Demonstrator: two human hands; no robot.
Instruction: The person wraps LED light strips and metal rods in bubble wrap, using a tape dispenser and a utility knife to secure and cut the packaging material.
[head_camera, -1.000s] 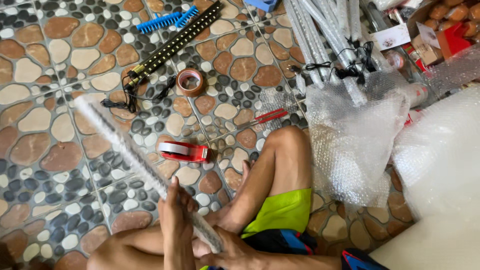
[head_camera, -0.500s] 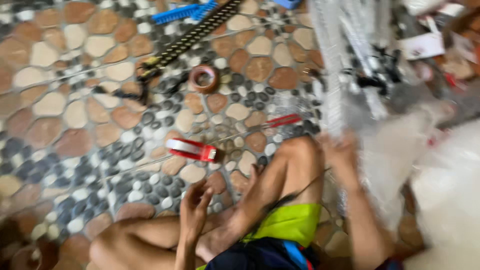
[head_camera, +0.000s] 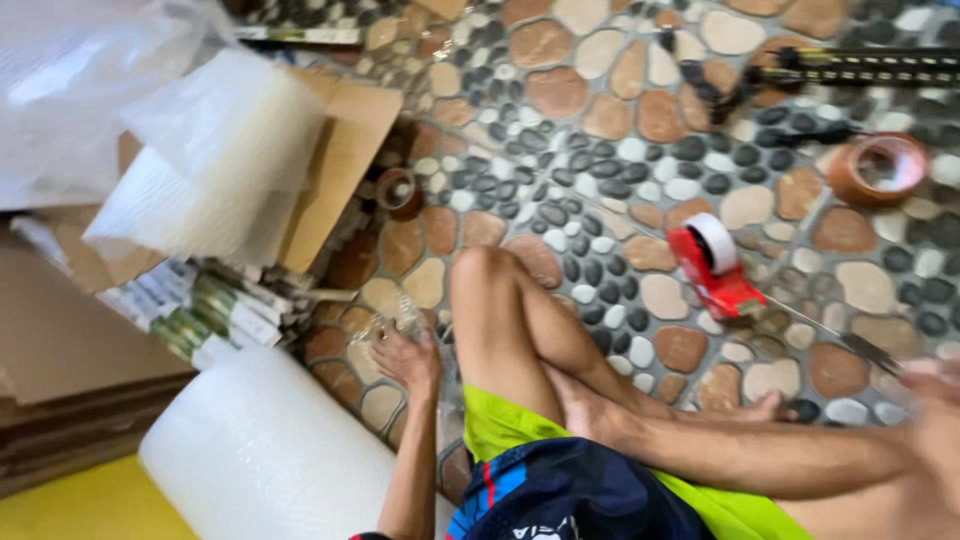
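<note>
I sit on a pebble-patterned floor with my legs folded in front of me. My left hand (head_camera: 405, 357) reaches down beside my left knee (head_camera: 480, 270), and its fingers curl on a small crumpled piece of clear plastic wrap (head_camera: 392, 318) lying on the floor. My right hand (head_camera: 935, 400) is a blur at the right edge, next to the end of a thin long strip (head_camera: 830, 333) that lies on the floor. Whether it grips the strip is not visible. A red tape dispenser (head_camera: 715, 265) stands just beyond my right shin.
A big roll of bubble wrap (head_camera: 270, 450) lies at my left. Behind it are stacked long boxes (head_camera: 200, 300), flat cardboard (head_camera: 345, 150) and folded bubble wrap sheets (head_camera: 215, 160). A brown tape roll (head_camera: 878, 168), a smaller roll (head_camera: 398, 190) and a black studded strip (head_camera: 860, 65) lie farther out.
The view has swung far to the left. My left hand has left my lap and gone down to the floor by the bubble wrap roll; my right hand has dropped to the right edge.
</note>
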